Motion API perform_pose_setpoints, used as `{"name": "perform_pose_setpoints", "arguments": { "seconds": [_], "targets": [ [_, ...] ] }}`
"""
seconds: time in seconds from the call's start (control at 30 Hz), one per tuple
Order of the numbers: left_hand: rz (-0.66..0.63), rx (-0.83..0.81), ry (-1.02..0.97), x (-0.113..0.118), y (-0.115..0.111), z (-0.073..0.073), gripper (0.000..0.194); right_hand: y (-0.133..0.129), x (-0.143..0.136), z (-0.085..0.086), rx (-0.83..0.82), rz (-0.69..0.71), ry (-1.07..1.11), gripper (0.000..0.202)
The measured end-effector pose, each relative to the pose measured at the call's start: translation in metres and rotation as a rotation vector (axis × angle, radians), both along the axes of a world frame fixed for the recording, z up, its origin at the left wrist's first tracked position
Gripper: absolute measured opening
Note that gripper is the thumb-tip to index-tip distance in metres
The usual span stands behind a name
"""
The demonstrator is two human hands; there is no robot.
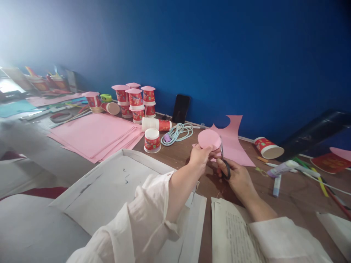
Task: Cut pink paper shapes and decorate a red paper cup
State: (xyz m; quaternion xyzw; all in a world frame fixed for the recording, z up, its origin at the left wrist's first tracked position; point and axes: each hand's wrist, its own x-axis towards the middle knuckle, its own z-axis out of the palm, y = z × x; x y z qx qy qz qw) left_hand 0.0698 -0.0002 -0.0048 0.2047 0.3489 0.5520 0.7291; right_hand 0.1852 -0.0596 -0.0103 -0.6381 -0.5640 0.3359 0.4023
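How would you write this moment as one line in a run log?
left hand: holds pink paper disc | right hand: holds scissors at disc's edge | nearby: cut pink sheet, coiled cable

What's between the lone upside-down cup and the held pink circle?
In the head view, a coiled pale-blue cord lies between the cup and the pink circle.

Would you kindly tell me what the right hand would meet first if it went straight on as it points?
The right hand, holding the scissors, points forward and to the left, so it would probably first meet the left hand, which grips the pink paper circle, though depth is unclear.
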Motion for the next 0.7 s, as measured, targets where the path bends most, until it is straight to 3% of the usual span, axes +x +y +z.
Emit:
{"name": "perform_pose_setpoints", "arguments": {
  "seconds": [0.7],
  "targets": [
    [0.024,0.007,0.072,-0.0023,0.0013,0.0015,0.019,0.002,0.0033,-0.0048,0.006,0.015,-0.071,0.057]
  ]
}}
